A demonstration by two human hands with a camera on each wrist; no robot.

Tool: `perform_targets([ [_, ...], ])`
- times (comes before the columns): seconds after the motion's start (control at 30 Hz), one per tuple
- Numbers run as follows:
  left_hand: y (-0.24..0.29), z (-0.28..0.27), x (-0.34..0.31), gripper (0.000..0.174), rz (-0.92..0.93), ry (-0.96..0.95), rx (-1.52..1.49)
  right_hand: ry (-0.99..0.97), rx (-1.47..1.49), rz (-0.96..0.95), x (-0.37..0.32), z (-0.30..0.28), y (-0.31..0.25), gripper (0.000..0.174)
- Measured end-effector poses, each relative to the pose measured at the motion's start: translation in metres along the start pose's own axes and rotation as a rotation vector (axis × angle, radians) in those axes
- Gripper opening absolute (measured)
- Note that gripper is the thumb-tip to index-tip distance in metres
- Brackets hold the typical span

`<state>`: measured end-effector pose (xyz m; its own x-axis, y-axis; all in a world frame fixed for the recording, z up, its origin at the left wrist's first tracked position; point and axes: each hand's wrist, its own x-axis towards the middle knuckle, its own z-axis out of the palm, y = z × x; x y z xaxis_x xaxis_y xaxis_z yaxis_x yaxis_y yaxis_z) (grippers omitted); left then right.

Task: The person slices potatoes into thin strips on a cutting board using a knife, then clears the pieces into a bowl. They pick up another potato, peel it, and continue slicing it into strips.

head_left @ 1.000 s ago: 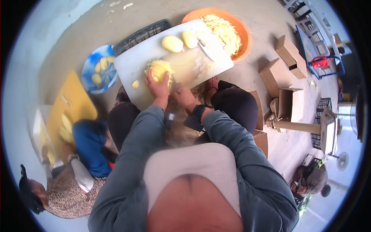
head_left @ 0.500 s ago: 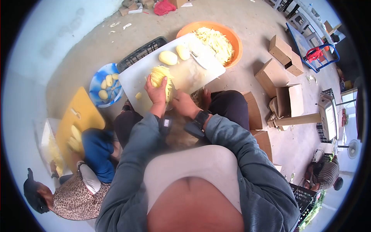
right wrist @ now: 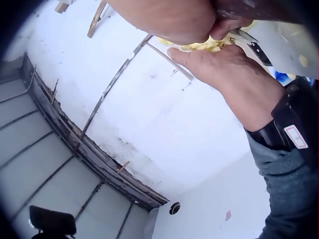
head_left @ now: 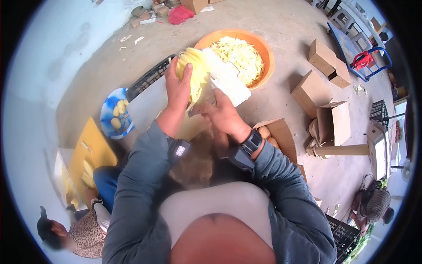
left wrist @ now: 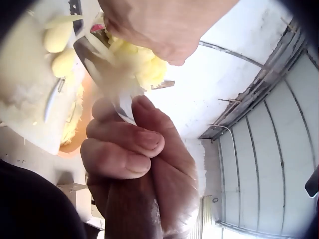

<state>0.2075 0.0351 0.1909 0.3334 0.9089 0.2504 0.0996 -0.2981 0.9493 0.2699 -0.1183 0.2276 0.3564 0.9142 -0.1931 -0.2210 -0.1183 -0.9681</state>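
Note:
My left hand (head_left: 178, 90) holds a thick bunch of potato strips (head_left: 193, 66) above the white cutting board (head_left: 145, 105). Its fingers are behind the bunch and its thumb is at the near side. My right hand (head_left: 226, 116) grips the dark wooden handle (left wrist: 133, 204) of a cleaver, seen close in the left wrist view. The cleaver's blade (left wrist: 89, 57) lies against the strips, partly hidden by them. On the board, two peeled potatoes (left wrist: 59, 40) and a small white-handled tool (left wrist: 51, 102) show in the left wrist view.
An orange basin (head_left: 269, 61) heaped with potato strips stands beyond the board. To the left are a black crate (head_left: 151, 77), a blue-and-white bowl (head_left: 105, 119) of potatoes, and a person (head_left: 88, 235) by a yellow board (head_left: 101, 143). Cardboard boxes (head_left: 307, 90) sit at right.
Both hands have moved up and forward from the near part of the board towards the orange basin. The bunch of strips has risen off the board with the cleaver. The head view has shifted.

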Motion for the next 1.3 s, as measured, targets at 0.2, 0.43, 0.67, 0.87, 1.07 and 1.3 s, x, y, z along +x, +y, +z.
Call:
perform_targets([
  [0.2, -0.006, 0.079, 0.039, 0.057, 0.074, -0.132, 0.017, 0.106, 0.177, 0.009, 0.04, -0.061, 0.001, 0.024],
  [0.43, -0.022, 0.137, 0.079, 0.065, 0.121, -0.289, -0.13, 0.213, 0.383, 0.073, 0.107, -0.139, 0.021, 0.02],
  [0.67, -0.101, 0.093, 0.024, 0.046, -0.179, -0.314, -0.152, 0.267, 0.2, 0.15, 0.254, -0.263, 0.112, 0.009],
  [0.87, -0.124, -0.002, -0.067, 0.038, -0.5, -0.475, -0.028, 0.538, -1.023, -0.051, 0.237, -0.261, 0.103, 0.018],
  [1.07, -0.128, -0.035, -0.087, 0.034, -0.767, -0.321, -0.219, 0.568, -1.049, -0.165, 0.191, -0.247, 0.114, 0.021],
  [1.3, -0.117, -0.028, -0.085, 0.034, -0.834, -0.356, -0.404, 0.644, -0.472, -0.164, 0.128, -0.213, 0.102, 0.028],
])
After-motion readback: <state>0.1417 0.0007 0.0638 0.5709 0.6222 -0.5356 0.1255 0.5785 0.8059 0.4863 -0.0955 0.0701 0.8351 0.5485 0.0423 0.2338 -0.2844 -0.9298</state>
